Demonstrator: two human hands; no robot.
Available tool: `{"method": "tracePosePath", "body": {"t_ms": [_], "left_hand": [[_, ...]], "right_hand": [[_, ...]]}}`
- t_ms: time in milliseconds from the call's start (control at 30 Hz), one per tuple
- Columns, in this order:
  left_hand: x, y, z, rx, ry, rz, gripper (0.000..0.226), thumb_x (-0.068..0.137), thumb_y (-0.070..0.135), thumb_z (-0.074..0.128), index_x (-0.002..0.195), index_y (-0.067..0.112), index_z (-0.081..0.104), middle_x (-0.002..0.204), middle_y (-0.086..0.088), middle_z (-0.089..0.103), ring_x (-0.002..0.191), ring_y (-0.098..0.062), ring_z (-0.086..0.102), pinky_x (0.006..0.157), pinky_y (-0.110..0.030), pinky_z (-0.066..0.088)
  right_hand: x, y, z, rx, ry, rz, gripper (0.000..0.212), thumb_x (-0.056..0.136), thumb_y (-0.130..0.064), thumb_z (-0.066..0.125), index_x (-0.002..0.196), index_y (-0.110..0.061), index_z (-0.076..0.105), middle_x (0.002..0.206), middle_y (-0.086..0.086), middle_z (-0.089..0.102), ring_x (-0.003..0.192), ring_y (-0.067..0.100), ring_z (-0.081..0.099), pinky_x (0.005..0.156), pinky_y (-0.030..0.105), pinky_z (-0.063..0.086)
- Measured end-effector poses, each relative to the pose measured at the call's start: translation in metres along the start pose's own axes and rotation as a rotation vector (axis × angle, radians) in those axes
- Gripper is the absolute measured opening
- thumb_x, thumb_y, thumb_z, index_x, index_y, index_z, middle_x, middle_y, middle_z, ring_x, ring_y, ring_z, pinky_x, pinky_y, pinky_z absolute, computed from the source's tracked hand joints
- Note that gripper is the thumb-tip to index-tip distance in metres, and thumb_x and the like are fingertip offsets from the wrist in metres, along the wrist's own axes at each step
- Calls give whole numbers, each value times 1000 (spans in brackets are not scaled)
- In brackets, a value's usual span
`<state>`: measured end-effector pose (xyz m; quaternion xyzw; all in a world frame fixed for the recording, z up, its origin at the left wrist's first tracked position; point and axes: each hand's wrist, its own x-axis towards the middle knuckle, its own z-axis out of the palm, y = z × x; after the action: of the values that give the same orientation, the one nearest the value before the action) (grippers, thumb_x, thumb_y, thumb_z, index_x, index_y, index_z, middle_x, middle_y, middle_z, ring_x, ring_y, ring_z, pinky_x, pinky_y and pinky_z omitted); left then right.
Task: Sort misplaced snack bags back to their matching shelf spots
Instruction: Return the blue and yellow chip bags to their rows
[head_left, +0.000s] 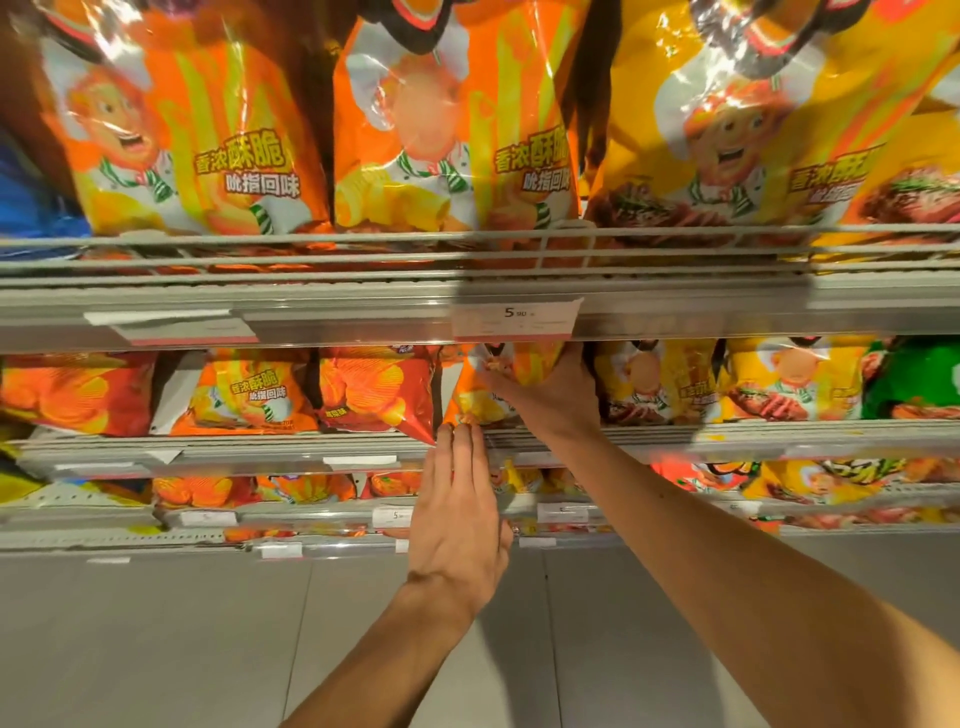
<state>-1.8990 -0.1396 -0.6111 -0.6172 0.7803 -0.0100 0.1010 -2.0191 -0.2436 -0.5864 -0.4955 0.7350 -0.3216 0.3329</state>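
Shelving as I see it through the head camera, with the price tag marked 5.90 (515, 321) on the upper shelf rail (311, 301) taken as landmark. Far left of the tag and one tier down stands a red-orange ridged-chip bag (78, 392), then an orange chef bag (244, 395), then a second red-orange ridged-chip bag (376, 387). Below and slightly left of the tag, my left hand (460, 512) reaches up with fingers straight and together, their tips touching the lower corner of the orange snack bag (480, 400) at the edge of the middle shelf (727, 434). Directly beneath the tag that bag stands tilted in its slot, and my right hand (550, 397) grasps it, thumb across the front and fingers curled over its right side. Right of the tag and below sit yellow chef bags (654, 387), and farthest right a green bag (914, 382).
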Motion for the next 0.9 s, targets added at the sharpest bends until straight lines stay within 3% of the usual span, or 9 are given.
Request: {"method": "tracePosePath", "body": {"t_ms": [233,400,533,633,733,833,900], "left_hand": [[-2,4,-12,-31,-34,8,97,99,53,35,148,-9,-21,160,-29,-15,148,-45,-15,123,-51,1],[-19,-10,-18,-428,36,39,95,97,41,53,156,9,-12,164,-6,-18,153,-23,-13,125,-35,10],[-39,-34,-18,-613,159,86,74,95,33,57,157,18,18,163,4,12,150,-13,14,122,-28,22],[-55,-59,-19,-697,284,68,55,93,25,60,145,20,41,149,5,38,137,-11,37,114,-30,36],[-65,-94,-16,-765,360,-44,44,93,21,62,136,21,50,136,6,47,127,-11,44,107,-29,40],[-68,-138,-14,-811,422,-193,40,92,17,65,130,19,53,126,3,52,120,-15,47,102,-20,34],[-66,-172,-12,-831,433,-305,42,90,15,68,129,15,52,122,-3,53,117,-22,48,102,-29,38]], "right_hand": [[-6,-1,-7,-58,-58,45,113,64,-74,79,149,-20,29,146,8,51,132,32,52,105,48,49],[-20,0,-11,-42,-9,22,105,68,-66,82,144,-11,36,143,12,50,133,34,48,108,49,44],[-48,-2,-16,-14,222,-179,77,80,-44,82,138,-7,49,137,13,52,132,33,41,111,45,35],[-78,-11,-10,41,305,-297,47,88,-33,75,123,-8,56,121,9,58,118,29,49,105,48,40],[-99,-27,8,61,199,-332,37,91,-25,73,122,-12,59,120,3,60,115,23,53,101,46,46],[-101,-48,33,43,83,-297,42,91,-31,72,126,-11,60,122,5,62,116,25,56,99,43,47],[-95,-64,52,10,23,-201,54,89,-42,72,131,-10,59,124,8,63,118,28,57,100,45,47]]}}
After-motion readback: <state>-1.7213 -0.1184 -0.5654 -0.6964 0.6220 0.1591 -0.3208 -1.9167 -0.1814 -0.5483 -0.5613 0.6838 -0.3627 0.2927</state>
